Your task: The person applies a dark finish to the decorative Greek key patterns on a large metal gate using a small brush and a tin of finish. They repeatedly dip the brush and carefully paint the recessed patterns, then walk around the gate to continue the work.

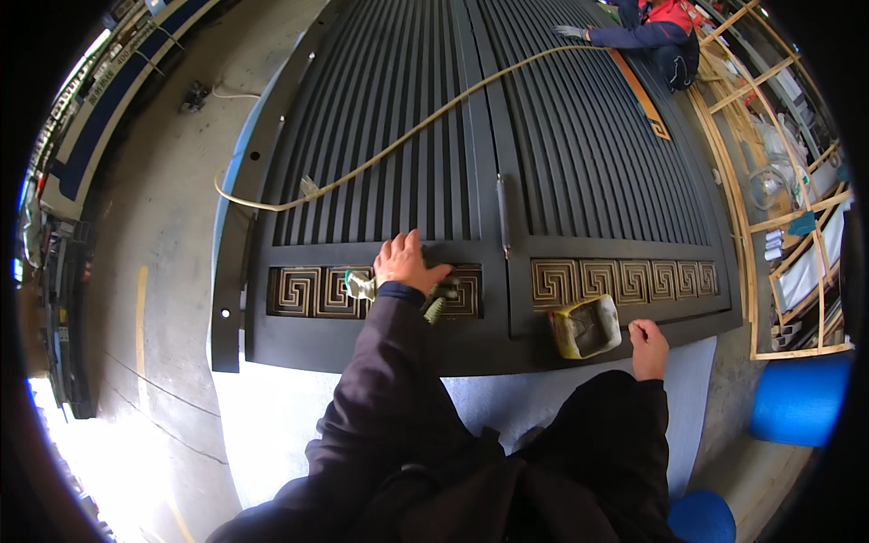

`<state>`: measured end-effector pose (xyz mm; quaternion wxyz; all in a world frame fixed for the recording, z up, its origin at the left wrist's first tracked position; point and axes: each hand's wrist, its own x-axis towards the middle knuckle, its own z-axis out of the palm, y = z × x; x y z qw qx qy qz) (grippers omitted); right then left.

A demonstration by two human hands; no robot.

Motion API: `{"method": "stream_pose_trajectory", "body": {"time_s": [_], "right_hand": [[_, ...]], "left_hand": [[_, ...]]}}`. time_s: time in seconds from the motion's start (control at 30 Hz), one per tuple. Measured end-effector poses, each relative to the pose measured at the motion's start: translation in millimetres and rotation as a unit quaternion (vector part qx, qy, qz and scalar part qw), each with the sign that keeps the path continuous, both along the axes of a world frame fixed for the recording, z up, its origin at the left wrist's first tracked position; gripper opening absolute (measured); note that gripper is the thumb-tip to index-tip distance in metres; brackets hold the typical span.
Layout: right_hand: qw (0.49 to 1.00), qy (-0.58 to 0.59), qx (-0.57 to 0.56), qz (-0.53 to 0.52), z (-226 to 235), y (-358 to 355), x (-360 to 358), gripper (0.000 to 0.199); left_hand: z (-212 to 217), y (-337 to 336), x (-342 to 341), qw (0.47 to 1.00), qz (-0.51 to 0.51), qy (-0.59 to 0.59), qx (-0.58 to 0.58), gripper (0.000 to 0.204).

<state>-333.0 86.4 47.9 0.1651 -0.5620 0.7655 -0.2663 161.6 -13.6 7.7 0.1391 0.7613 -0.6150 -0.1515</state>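
Left hand: palm down, fingers spread flat on the lower rail of the black gate, just above the gold key-pattern panel. Nothing is clamped in it. A crumpled rag lies on that panel, touching the wrist on its left side. A brush lies at the other side of the wrist, partly under the sleeve; whether the hand touches it cannot be told.

Right hand: fingers curled in, resting at the near edge of the gate. Whether it holds anything cannot be told. Just to its left sits a yellow paint-stained tub, open, on the bottom rail below the right-hand gold panel.

The gate lies flat, two slatted leaves meeting at a centre post with a handle. A pale hose runs across the slats from the left edge towards the far right. A blue-grey sheet lies under the near edge.

Far end: another person in a red and dark jacket crouches, gloved hand on the gate, beside an orange level. Wooden frames stand at right.
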Motion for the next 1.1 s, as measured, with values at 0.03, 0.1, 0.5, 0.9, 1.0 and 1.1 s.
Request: {"method": "stream_pose_trajectory", "body": {"time_s": [0.03,0.1,0.5,0.9,1.0,1.1], "right_hand": [[1.0,0.023,0.017,-0.012,-4,1,-4,0.017],[0.997,-0.014,-0.042,0.066,-17,3,-3,0.015],[0.968,0.126,0.054,0.212,-27,-26,-5,0.012],[0.944,0.118,0.086,0.295,190,38,102,0.011],[0.927,0.099,0.085,0.351,286,61,157,0.012],[0.899,0.098,0.105,0.413,365,79,222,0.012]], "left_hand": [[-4,5,16,0.999,0.002,-0.022,0.039,0.112],[-15,18,35,0.991,0.006,-0.079,0.111,0.119],[-33,71,54,0.992,-0.016,0.068,0.101,0.059],[222,378,198,0.935,0.261,0.065,0.232,0.044],[331,520,212,0.839,0.358,0.062,0.405,0.047],[427,650,213,0.819,0.374,0.123,0.417,0.05]]}}
